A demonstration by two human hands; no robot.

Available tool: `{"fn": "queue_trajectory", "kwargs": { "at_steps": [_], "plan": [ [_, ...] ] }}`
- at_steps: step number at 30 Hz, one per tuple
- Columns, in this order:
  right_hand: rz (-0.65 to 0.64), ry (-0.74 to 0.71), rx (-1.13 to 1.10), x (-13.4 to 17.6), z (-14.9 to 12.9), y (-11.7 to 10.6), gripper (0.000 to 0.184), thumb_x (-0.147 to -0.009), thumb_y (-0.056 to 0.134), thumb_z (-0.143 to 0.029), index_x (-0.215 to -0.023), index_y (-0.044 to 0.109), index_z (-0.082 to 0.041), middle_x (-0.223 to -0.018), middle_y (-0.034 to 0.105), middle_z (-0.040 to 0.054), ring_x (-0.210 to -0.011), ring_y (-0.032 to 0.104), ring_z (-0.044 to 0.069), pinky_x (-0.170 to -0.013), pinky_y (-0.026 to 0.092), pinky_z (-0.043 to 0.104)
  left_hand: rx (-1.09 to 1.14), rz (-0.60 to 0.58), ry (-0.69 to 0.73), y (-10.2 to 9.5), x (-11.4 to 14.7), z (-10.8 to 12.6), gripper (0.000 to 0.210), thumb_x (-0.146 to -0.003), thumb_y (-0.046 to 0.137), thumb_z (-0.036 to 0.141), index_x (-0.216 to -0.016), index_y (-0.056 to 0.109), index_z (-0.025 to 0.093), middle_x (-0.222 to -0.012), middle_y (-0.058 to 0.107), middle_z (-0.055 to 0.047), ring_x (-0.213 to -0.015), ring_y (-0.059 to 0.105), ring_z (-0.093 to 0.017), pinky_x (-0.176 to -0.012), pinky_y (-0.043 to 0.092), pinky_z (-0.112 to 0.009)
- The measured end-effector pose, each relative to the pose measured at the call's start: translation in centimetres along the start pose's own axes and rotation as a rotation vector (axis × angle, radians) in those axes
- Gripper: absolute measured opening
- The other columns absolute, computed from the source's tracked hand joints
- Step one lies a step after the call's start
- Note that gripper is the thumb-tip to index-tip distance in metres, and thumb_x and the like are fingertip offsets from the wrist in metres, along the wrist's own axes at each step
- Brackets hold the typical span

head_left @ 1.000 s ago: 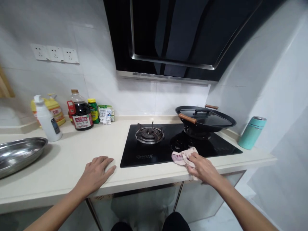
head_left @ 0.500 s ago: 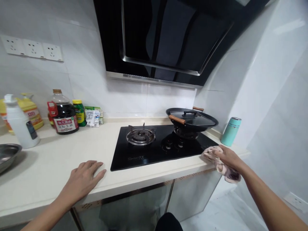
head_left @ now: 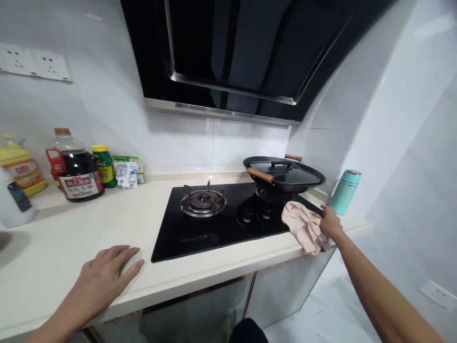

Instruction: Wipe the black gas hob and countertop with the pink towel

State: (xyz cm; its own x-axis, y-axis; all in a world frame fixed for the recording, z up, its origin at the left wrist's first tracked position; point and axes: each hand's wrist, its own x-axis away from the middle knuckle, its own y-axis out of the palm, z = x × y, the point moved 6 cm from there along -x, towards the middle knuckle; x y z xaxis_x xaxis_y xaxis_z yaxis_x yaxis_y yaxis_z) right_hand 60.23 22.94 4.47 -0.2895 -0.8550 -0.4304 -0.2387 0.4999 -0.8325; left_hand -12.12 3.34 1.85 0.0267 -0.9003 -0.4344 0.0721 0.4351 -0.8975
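My left hand [head_left: 103, 276] lies palm down on the pale countertop [head_left: 71, 243], left of the black gas hob [head_left: 189, 243]. Its fingers are stretched out and hold nothing. At the hob's front right corner, my right hand [head_left: 331, 224] grips the right side of a pink cloth [head_left: 303, 226]; the fingertips are partly hidden. The cloth spreads leftward over the hob's corner and drapes down across the counter's front edge. Just behind that hand stands a turquoise flask [head_left: 345, 193]. A black wok [head_left: 317, 176] with a lid [head_left: 282, 174] sits over the right burner.
Two control knobs [head_left: 256, 213] lie left of the cloth. The left burner [head_left: 203, 202] is bare. A range hood [head_left: 232, 52] overhangs the hob. Along the back left stand a soy sauce bottle [head_left: 80, 176], a green jar [head_left: 104, 166], packets [head_left: 126, 174], a yellow bottle [head_left: 23, 166] and a white bottle [head_left: 14, 202].
The bunched cloth is now spread further left over the hob's corner, with less hanging down. My right hand has shifted to its right side. The left hand stays on the counter; the view has shifted slightly.
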Motion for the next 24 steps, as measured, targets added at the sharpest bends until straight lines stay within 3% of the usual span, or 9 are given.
{"fn": "queue_trajectory", "kwargs": {
  "at_steps": [3,5,8,11,16,19,22,24],
  "plan": [
    [0.008,-0.064,-0.059,-0.1,0.2,-1.2,0.057,-0.096,0.036,-0.038,-0.144,0.05,-0.012,-0.142,0.054,0.0218,-0.124,0.06,0.029,-0.103,0.05,0.041,-0.001,0.021,0.02,0.5,0.1,-0.6,0.05,-0.096,0.044,0.06,-0.124,0.071,0.03,-0.131,0.069,-0.01,-0.124,0.06,-0.036,-0.098,0.05,-0.051],
    [-0.04,-0.227,-0.091,0.7,-1.2,-1.0,0.054,-0.099,0.036,-0.042,-0.146,0.052,-0.02,-0.149,0.051,0.014,-0.133,0.053,0.025,-0.111,0.045,0.037,0.006,0.016,0.029,0.8,0.2,-0.8,0.05,-0.096,0.044,0.062,-0.125,0.069,0.031,-0.131,0.069,-0.008,-0.124,0.059,-0.035,-0.099,0.05,-0.052],
    [-0.165,-0.446,-0.013,2.3,-3.4,1.1,0.058,-0.097,0.049,-0.057,-0.15,0.051,-0.032,-0.162,0.04,0.0054,-0.148,0.036,0.031,-0.121,0.033,0.049,0.012,0.0,0.04,0.9,0.2,-0.9,0.053,-0.096,0.045,0.064,-0.127,0.067,0.029,-0.131,0.069,-0.007,-0.125,0.058,-0.035,-0.1,0.049,-0.053],
    [-0.243,-0.364,0.112,2.1,-3.5,3.2,0.066,-0.095,0.055,-0.061,-0.154,0.049,-0.032,-0.165,0.034,0.0067,-0.149,0.032,0.035,-0.12,0.031,0.054,-0.002,-0.007,0.022,0.8,0.2,-0.9,0.052,-0.095,0.044,0.063,-0.126,0.069,0.029,-0.131,0.069,-0.008,-0.124,0.06,-0.035,-0.099,0.049,-0.052],
    [-0.274,-0.203,0.193,1.5,-3.5,3.7,0.063,-0.097,0.05,-0.063,-0.15,0.054,-0.031,-0.159,0.044,0.0075,-0.142,0.042,0.041,-0.112,0.035,0.065,0.001,-0.015,0.005,0.4,0.0,-0.4,0.056,-0.093,0.043,0.064,-0.126,0.071,0.028,-0.132,0.069,-0.012,-0.127,0.059,-0.037,-0.1,0.048,-0.052],
    [-0.227,-0.384,0.154,4.7,-6.9,3.4,0.054,-0.099,0.047,-0.056,-0.144,0.061,-0.03,-0.151,0.054,0.0076,-0.135,0.049,0.037,-0.11,0.041,0.057,0.016,-0.032,-0.01,0.3,0.0,-0.2,0.056,-0.092,0.045,0.065,-0.126,0.072,0.029,-0.133,0.068,-0.012,-0.127,0.058,-0.038,-0.1,0.047,-0.053],
    [-0.148,-0.639,0.04,10.0,-12.2,3.1,0.05,-0.102,0.044,-0.053,-0.142,0.064,-0.031,-0.147,0.058,0.0056,-0.13,0.052,0.033,-0.107,0.043,0.051,0.016,-0.038,-0.017,0.0,0.1,0.3,0.056,-0.092,0.045,0.064,-0.126,0.072,0.028,-0.133,0.068,-0.012,-0.126,0.058,-0.038,-0.099,0.047,-0.053],
    [-0.126,-0.727,-0.037,13.2,-15.8,3.0,0.048,-0.104,0.041,-0.052,-0.141,0.064,-0.032,-0.146,0.058,0.0049,-0.127,0.053,0.032,-0.104,0.043,0.05,0.001,-0.037,-0.022,-0.2,0.2,0.7,0.058,-0.093,0.042,0.063,-0.127,0.071,0.026,-0.133,0.067,-0.013,-0.127,0.058,-0.038,-0.099,0.046,-0.052]
  ]
}}
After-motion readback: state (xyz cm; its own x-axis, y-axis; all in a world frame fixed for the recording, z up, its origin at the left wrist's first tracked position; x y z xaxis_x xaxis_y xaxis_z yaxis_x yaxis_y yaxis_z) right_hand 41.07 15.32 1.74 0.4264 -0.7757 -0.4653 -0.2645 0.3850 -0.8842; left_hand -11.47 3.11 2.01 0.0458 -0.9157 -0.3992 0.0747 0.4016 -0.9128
